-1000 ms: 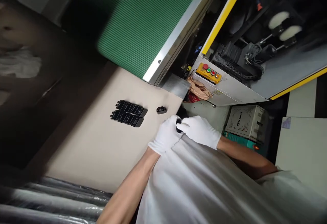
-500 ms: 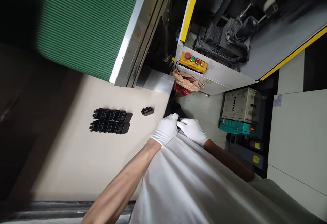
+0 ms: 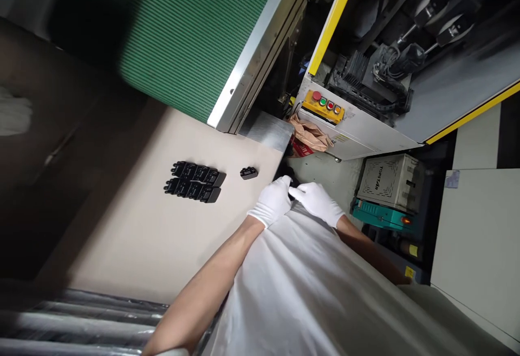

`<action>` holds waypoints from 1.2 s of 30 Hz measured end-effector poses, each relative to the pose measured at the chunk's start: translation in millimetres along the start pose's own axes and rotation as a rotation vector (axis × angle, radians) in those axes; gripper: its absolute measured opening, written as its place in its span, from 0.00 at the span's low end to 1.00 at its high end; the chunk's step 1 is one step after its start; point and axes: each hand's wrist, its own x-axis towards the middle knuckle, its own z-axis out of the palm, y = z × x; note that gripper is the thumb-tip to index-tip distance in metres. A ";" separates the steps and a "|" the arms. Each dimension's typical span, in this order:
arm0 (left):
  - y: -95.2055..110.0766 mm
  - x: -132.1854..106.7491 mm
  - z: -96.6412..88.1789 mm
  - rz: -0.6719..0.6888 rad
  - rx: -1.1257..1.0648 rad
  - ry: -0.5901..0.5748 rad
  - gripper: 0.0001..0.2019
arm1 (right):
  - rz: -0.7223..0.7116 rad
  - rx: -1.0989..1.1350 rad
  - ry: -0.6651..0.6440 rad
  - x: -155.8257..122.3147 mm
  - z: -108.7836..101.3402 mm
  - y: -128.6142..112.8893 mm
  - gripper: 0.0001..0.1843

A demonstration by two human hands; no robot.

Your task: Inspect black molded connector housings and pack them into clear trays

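Note:
Both my hands wear white gloves and meet in front of my body, close to the right edge of the table. My left hand (image 3: 273,200) is closed around a small black plastic part (image 3: 291,189), mostly hidden by the fingers. My right hand (image 3: 318,201) pinches at the same dark part from the other side, thumb and fingers drawn together. On the table to the left lies a single black plastic part (image 3: 248,173). Farther left, several similar black parts (image 3: 194,181) sit packed in two rows.
A green ribbed conveyor belt (image 3: 195,36) with a metal edge rises above the beige table (image 3: 142,237). Beyond stand a machine with a yellow button box (image 3: 324,107), a brown paper bag (image 3: 311,133) and a TOPSTAR unit (image 3: 390,182). Plastic-wrapped material (image 3: 81,323) lies lower left.
The view has shifted, so the table and parts appear farther right. My right hand has drawn slightly away from my left, its fingers now more extended at the black part.

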 end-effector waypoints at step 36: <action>-16.4 -32.8 43.8 -0.256 -0.689 0.323 0.11 | -0.061 -0.101 -0.213 -29.0 -26.6 9.3 0.28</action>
